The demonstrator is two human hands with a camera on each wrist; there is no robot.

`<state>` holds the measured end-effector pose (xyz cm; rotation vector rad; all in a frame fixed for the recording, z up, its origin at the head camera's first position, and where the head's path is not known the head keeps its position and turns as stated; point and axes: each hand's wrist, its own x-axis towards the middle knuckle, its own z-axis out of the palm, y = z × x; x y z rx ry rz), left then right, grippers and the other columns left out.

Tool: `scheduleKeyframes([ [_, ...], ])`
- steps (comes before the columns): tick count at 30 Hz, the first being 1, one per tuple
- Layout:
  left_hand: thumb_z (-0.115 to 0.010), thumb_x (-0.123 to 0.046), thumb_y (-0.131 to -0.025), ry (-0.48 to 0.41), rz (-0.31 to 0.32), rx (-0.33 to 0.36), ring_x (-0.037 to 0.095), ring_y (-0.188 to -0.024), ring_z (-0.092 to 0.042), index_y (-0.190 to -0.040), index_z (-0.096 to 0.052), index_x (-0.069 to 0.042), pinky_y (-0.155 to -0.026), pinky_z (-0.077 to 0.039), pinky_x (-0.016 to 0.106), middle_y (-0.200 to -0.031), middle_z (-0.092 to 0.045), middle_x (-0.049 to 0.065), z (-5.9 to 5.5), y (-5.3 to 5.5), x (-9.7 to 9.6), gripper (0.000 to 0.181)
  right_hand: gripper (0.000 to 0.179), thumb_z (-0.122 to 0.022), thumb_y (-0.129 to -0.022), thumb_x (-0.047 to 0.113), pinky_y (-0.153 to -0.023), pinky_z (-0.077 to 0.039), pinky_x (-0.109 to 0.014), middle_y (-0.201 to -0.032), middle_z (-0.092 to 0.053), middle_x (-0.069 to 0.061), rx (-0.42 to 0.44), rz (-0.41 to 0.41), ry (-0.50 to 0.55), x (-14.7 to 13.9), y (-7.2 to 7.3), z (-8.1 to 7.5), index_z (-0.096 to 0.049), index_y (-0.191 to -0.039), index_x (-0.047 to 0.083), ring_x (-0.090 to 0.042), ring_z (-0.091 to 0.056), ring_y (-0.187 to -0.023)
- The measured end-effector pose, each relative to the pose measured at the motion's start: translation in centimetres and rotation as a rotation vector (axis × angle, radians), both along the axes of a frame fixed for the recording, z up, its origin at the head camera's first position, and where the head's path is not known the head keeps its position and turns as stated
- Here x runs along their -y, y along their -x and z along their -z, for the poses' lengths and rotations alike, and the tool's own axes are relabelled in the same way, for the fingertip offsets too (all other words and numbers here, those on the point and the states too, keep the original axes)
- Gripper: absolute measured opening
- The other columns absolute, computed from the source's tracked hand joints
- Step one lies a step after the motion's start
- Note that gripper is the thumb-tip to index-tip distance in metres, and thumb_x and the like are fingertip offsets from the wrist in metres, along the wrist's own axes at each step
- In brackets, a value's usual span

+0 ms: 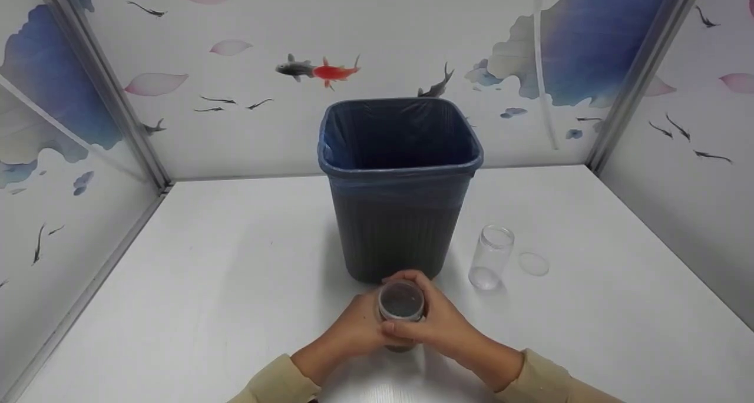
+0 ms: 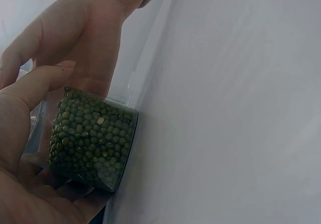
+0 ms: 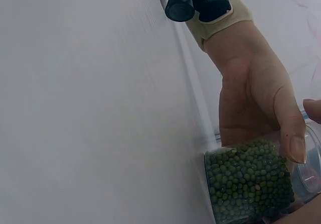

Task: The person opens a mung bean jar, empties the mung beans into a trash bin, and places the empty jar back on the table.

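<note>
A clear plastic jar (image 1: 402, 300) stands near the front of the table, its lower part filled with green mung beans (image 2: 95, 138). My left hand (image 1: 360, 325) grips the jar's body from the left, its thumb lying along the side in the right wrist view. Around the upper part, by the rim, curl the fingers and thumb of my right hand (image 1: 439, 317). Whether a lid sits on this jar is hard to tell. To the right stands a second clear jar (image 1: 490, 258), uncapped and without beans, with a clear round lid (image 1: 533, 264) lying beside it.
Just beyond my hands stands a dark waste bin (image 1: 397, 220) lined with a blue bag (image 1: 400, 171). White panels printed with fish and petals enclose the white table (image 1: 235, 261) at the back and both sides.
</note>
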<state>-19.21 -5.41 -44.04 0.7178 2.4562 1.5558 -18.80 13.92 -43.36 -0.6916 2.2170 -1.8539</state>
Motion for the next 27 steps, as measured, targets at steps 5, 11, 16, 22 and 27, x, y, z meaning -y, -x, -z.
scheduleKeyframes([
  [5,-0.096,-0.026,-0.077,0.009,0.004,-0.001,0.019,-0.122,-0.065,-0.143,-0.062,-0.009,-0.108,-0.049,0.038,-0.131,-0.071,0.001,-0.03,-0.01,0.04,0.076,0.069,-0.090,-0.087,0.021,-0.112,-0.043,-0.042,-0.143,-0.062,-0.011,-0.001,-0.030,0.012,-0.03,0.04,-0.01,-0.054,-0.144,0.010,-0.029,-0.058,-0.129],
  [11,-0.097,-0.025,-0.076,0.014,-0.004,-0.001,0.019,-0.122,-0.066,-0.142,-0.062,-0.007,-0.108,-0.050,0.038,-0.131,-0.071,0.002,-0.03,0.00,-0.02,0.077,0.067,-0.090,-0.086,0.022,-0.112,-0.043,-0.042,-0.140,-0.064,-0.008,-0.013,-0.016,0.000,-0.02,0.06,0.04,-0.055,-0.144,0.011,-0.028,-0.058,-0.128],
  [16,-0.096,-0.026,-0.076,0.010,-0.005,0.000,0.020,-0.122,-0.066,-0.142,-0.062,-0.007,-0.108,-0.050,0.038,-0.131,-0.071,0.002,-0.07,-0.01,-0.02,0.077,0.068,-0.090,-0.086,0.022,-0.112,-0.042,-0.047,-0.140,-0.064,-0.007,-0.014,-0.009,-0.010,0.01,0.04,0.06,-0.055,-0.144,0.011,-0.028,-0.058,-0.128],
  [22,-0.097,-0.026,-0.077,0.008,-0.004,-0.004,0.020,-0.123,-0.066,-0.142,-0.062,-0.007,-0.109,-0.050,0.038,-0.131,-0.071,0.003,-0.10,-0.03,0.00,0.077,0.071,-0.091,-0.085,0.022,-0.113,-0.042,-0.043,-0.143,-0.062,-0.011,-0.008,-0.007,-0.004,0.01,0.05,0.09,-0.054,-0.145,0.010,-0.029,-0.058,-0.130],
  [27,-0.096,-0.026,-0.078,0.007,0.002,0.001,0.021,-0.125,-0.064,-0.147,-0.059,-0.007,-0.110,-0.049,0.039,-0.133,-0.070,0.003,-0.11,-0.06,0.07,0.081,0.077,-0.091,-0.085,0.021,-0.113,-0.040,-0.031,-0.149,-0.058,-0.017,-0.005,-0.001,0.015,0.03,0.04,0.21,-0.047,-0.146,0.006,-0.028,-0.055,-0.135],
])
